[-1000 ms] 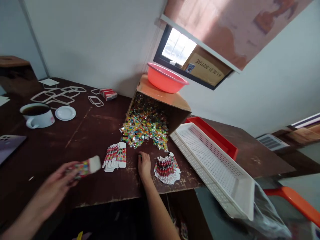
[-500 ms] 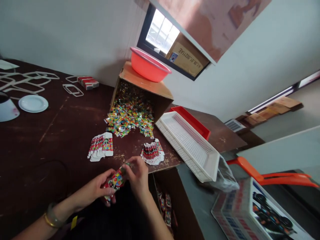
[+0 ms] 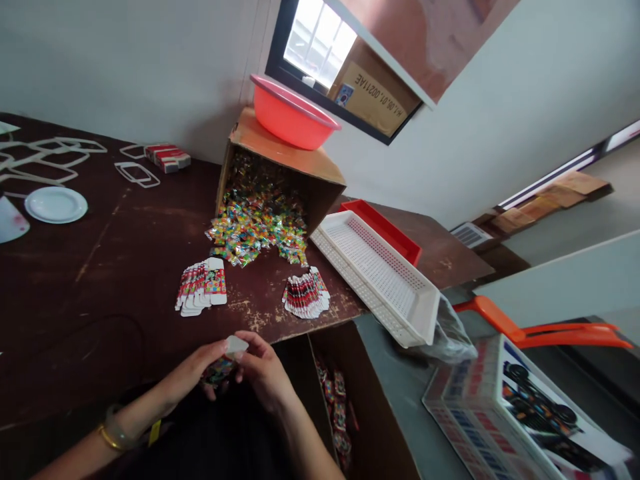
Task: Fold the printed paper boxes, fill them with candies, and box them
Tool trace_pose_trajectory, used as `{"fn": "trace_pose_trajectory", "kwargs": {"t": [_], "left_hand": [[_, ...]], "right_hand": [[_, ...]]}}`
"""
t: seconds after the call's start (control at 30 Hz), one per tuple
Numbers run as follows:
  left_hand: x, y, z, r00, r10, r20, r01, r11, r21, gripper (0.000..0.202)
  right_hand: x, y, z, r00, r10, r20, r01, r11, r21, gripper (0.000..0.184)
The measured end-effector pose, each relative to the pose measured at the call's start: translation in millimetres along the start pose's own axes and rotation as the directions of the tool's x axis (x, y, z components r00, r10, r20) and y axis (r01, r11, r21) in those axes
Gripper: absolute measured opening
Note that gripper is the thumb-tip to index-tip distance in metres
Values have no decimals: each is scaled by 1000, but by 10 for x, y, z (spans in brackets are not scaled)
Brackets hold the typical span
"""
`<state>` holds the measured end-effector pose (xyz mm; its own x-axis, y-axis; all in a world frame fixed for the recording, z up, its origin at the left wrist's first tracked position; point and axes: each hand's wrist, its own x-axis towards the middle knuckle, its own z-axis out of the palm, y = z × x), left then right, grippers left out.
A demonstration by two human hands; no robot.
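Note:
Low in front of my body, my left hand (image 3: 197, 370) is wrapped round a small printed carton (image 3: 216, 371) with colourful candy pictures. My right hand (image 3: 264, 369) pinches the white end flap (image 3: 237, 345) of the same carton. Part of the carton is hidden behind my fingers. Just beyond my hands, a fanned stack of flat printed cartons (image 3: 203, 287) lies on the dark table, and a second fanned stack (image 3: 306, 294) lies to its right. Behind them, small wrapped candies (image 3: 255, 227) spill from a cardboard box (image 3: 327, 175) lying on its side.
A pink basin (image 3: 295, 115) rests on the cardboard box. To the right stand a white perforated tray (image 3: 383, 280) and a red tray (image 3: 387, 230). Below right, an open carton (image 3: 367, 400) holds several filled small boxes (image 3: 339, 407). A white plate (image 3: 56, 205) lies at left.
The carton has tipped and come lower and slightly left with both hands. Its white end flap now faces up, and my right fingers have moved from the far end onto that flap.

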<state>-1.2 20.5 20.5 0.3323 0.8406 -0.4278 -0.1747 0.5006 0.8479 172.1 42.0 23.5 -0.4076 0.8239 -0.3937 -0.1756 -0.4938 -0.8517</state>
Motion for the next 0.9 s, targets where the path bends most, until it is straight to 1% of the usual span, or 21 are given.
{"fn": "trace_pose_trajectory", "kwargs": {"t": [0.03, 0.07, 0.1, 0.13, 0.2, 0.23, 0.27, 0.3, 0.33, 0.4, 0.43, 0.5, 0.6, 0.63, 0.67, 0.73, 0.77, 0.8, 0.83, 0.87, 0.9], "left_hand": [[6, 3, -7, 1000, 29, 7, -30, 999, 39, 43], [12, 2, -19, 998, 57, 6, -57, 996, 73, 35], [19, 1, -32, 997, 79, -7, -78, 992, 99, 28], [25, -2, -47, 995, 95, -34, -90, 989, 114, 24], [32, -4, -71, 990, 92, -105, -81, 991, 106, 19], [32, -1, -79, 987, 81, -142, -68, 993, 95, 20], [27, 4, -84, 983, 70, -172, -56, 995, 83, 22], [16, 13, -86, 982, 56, -182, -46, 997, 61, 25], [1, 25, -85, 985, 45, -166, -40, 999, 33, 29], [-39, 53, -78, 995, 46, -83, -45, 999, 5, 34], [-61, 65, -73, 998, 57, -37, -57, 998, 5, 35], [-95, 66, -59, 996, 83, 32, -83, 997, 0, 34], [-100, -25, -28, 995, 72, 68, -67, 995, -76, 41], [-89, -83, -18, 996, 59, 69, -52, 994, -97, 45], [-74, -150, -13, 997, 50, 64, -45, 996, -77, 49], [-47, -297, -24, 998, 37, 58, -39, 998, 41, 53], [-42, -369, -43, 996, 35, 77, -44, 992, 122, 53], [-44, -437, -69, 991, 38, 128, -65, 974, 217, 51], [-52, -497, -99, 978, 48, 203, -111, 943, 314, 47], [-64, -549, -127, 957, 68, 283, -182, 898, 400, 43], [-76, -592, -147, 929, 107, 355, -278, 834, 476, 38]], "right_hand": [[18, -5, -10, 999, 33, 35, -33, 999, -10, 48], [26, -13, -13, 999, 18, 45, -15, 998, -57, 45], [24, -24, -10, 998, -43, 43, 49, 988, -144, 39], [12, -40, -2, 989, -140, 53, 149, 955, -258, 31], [-34, -89, 23, 929, -344, 136, 366, 803, -470, 22], [-59, -120, 35, 895, -406, 186, 439, 724, -531, 22], [-80, -154, 43, 874, -433, 219, 476, 675, -564, 23], [-94, -187, 46, 870, -440, 223, 482, 660, -576, 25], [-99, -218, 45, 874, -445, 195, 469, 667, -579, 25], [-90, -260, 34, 887, -451, 99, 421, 700, -577, 23], [-82, -267, 30, 888, -453, 78, 410, 704, -580, 22], [-76, -253, 40, 871, -476, 125, 443, 649, -618, 23], [-100, -186, 96, 816, -510, 273, 532, 476, -701, 29], [-116, -167, 105, 807, -510, 298, 545, 448, -709, 30], [-136, -156, 91, 806, -509, 302, 548, 448, -706, 29], [-200, -174, -49, 814, -522, 254, 528, 485, -697, 24], [-249, -206, -189, 821, -538, 189, 494, 506, -707, 23], [-312, -250, -374, 826, -555, 101, 438, 518, -735, 24], [-389, -300, -594, 823, -568, -4, 351, 515, -782, 26], [-476, -350, -831, 809, -575, -121, 231, 501, -834, 28], [-569, -388, -1062, 799, -565, -207, 86, 447, -890, 28]]}}
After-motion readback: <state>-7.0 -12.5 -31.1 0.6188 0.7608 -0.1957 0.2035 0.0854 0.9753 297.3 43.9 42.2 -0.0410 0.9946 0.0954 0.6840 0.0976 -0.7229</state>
